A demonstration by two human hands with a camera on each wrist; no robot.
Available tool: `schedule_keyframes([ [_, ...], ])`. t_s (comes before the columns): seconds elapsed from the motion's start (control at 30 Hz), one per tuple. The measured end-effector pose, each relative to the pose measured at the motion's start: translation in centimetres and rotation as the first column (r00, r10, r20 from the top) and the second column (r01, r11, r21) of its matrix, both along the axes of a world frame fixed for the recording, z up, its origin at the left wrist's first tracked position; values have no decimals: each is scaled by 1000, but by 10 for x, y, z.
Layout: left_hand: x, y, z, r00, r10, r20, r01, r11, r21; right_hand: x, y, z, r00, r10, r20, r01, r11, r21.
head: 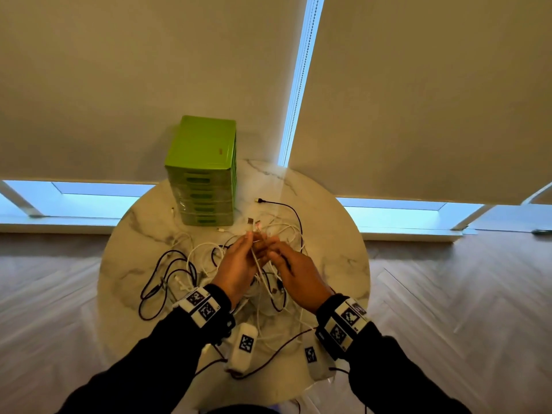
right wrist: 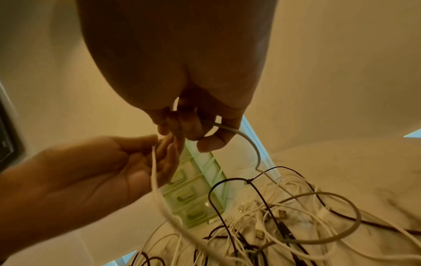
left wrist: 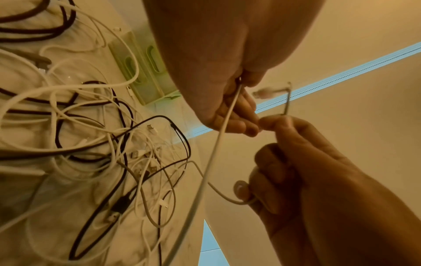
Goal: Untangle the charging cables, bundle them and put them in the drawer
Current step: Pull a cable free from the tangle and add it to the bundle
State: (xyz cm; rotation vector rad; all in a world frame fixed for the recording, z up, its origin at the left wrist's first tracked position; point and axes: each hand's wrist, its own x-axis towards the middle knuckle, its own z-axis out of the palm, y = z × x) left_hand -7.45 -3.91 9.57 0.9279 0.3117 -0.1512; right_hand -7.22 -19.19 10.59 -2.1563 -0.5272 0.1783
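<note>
You see a lime-green drawer unit (head: 200, 171) on the grey-veined white marble counter (head: 334, 264); beside it, white and black cables (head: 191, 264).

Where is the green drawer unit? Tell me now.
In the head view the green drawer unit stands at the far edge of the round marble table, left of centre, beyond the hands and the tangled cables.

White and black cables (head: 191, 264) tangled before green drawers (head: 206, 186)

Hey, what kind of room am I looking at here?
Probably a room in a home or flat, though I can't be sure. A small round marble-look table stands on herringbone wood flooring, by low windows with roller blinds drawn down. A green desktop drawer unit and loose charging cables sit on it.
</note>
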Motion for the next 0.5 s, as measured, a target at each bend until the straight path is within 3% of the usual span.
schedule_keyframes([
  [0.17, -5, -9, 9, 998, -5, 59, 9, 998, -68, -8, 6, -9, 1000, -22, 16, 23, 998, -64],
  [0.3, -7, -9, 6, 996, 17, 87, -17, 1000, 3, -9, 6, -9, 1000, -17, 1, 17, 997, -75],
  [0.5, -7, -17, 8, 992, 64, 106, -61, 998, -31, -6, 8, -12, 998, -25, -61, 28, 998, 48],
])
